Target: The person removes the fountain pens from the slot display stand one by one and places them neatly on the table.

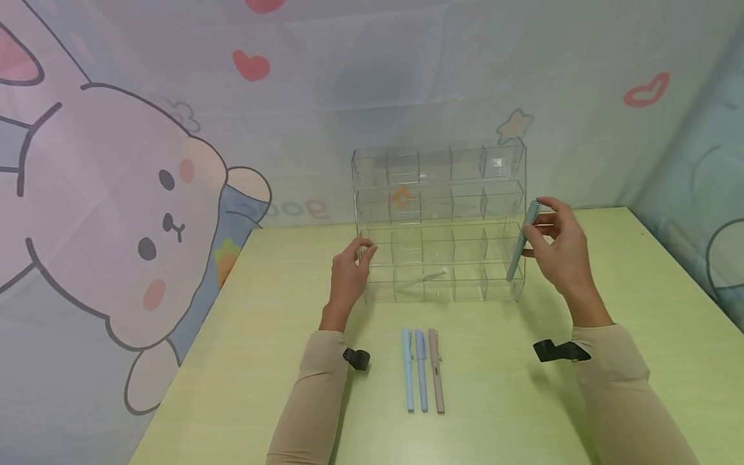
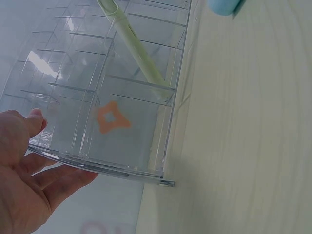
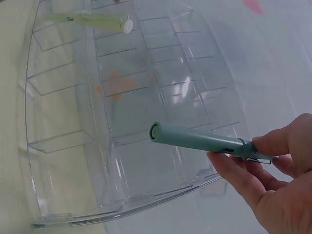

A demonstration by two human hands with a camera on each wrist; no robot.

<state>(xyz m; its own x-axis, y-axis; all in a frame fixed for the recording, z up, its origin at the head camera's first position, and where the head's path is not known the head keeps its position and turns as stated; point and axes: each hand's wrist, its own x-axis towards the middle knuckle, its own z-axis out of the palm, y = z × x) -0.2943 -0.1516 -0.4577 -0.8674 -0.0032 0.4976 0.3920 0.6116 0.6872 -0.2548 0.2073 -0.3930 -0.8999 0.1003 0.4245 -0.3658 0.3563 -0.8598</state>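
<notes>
A clear tiered acrylic stand (image 1: 436,264), divided into small compartments, stands upright at the back of the table. At its left side, my left hand (image 1: 349,274) holds the side panel, thumb inside and fingers outside in the left wrist view. My right hand (image 1: 560,248) pinches a teal pen (image 3: 195,140) by its clip end. The teal pen slants in front of the stand's right end, its free end low near the bottom row. A pale green pen (image 2: 134,48) lies tilted in the stand's bottom tier.
Three pens lie side by side in front of the stand: a light blue one (image 1: 408,371), a lavender one (image 1: 422,371) and a brownish one (image 1: 436,371). Behind the pale yellow-green table (image 1: 232,387) hangs a printed cloth (image 1: 314,129) with a cartoon animal.
</notes>
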